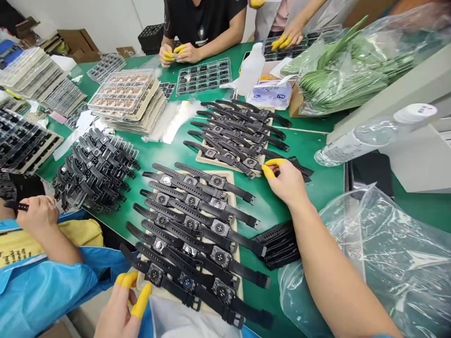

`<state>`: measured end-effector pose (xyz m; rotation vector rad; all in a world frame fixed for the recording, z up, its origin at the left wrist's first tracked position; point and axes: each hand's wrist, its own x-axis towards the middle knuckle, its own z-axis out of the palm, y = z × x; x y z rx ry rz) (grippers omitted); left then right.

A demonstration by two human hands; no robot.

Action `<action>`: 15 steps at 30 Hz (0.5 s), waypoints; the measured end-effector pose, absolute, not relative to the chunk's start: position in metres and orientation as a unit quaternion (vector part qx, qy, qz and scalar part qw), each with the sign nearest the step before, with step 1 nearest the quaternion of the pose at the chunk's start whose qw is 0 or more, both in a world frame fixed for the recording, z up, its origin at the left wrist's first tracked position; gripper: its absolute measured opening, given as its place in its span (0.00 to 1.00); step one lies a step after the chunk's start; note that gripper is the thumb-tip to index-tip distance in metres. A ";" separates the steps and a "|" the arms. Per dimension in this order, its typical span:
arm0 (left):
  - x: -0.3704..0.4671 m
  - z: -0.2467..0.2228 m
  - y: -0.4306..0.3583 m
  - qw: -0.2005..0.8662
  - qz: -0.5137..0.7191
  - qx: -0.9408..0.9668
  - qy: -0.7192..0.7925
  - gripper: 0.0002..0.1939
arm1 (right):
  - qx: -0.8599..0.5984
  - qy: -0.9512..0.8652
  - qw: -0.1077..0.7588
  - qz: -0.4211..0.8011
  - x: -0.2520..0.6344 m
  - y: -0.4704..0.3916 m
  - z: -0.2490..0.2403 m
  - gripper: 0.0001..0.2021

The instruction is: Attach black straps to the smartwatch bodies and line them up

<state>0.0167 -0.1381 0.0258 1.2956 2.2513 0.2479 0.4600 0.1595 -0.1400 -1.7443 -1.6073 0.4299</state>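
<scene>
Rows of black watches with straps lie face down on a cream near tray [230,178]. My left hand [123,303], with yellow finger covers, is at the near left corner of that tray; its thumb and forefinger are apart and nothing shows between them. A far tray [202,158] bears more black watches. My right hand [285,180], its fingertips also in yellow covers, is at this tray's right corner, fingers bent beside a strap end. Whether it grips the strap is unclear. A stack of black straps [278,246] lies under my right forearm.
A person in blue [52,281] sits at the left, near piled watches [95,169]. Two people work across the green table [169,152]. Tray stacks [123,96], a white bottle [252,68], a clear bottle [373,136], green bagged pieces [338,84] and plastic film [387,253] stand around.
</scene>
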 end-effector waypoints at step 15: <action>0.001 0.042 -0.101 0.256 -0.079 0.523 0.809 0.07 | -0.677 -0.613 0.366 0.180 0.455 0.163 -0.138 0.10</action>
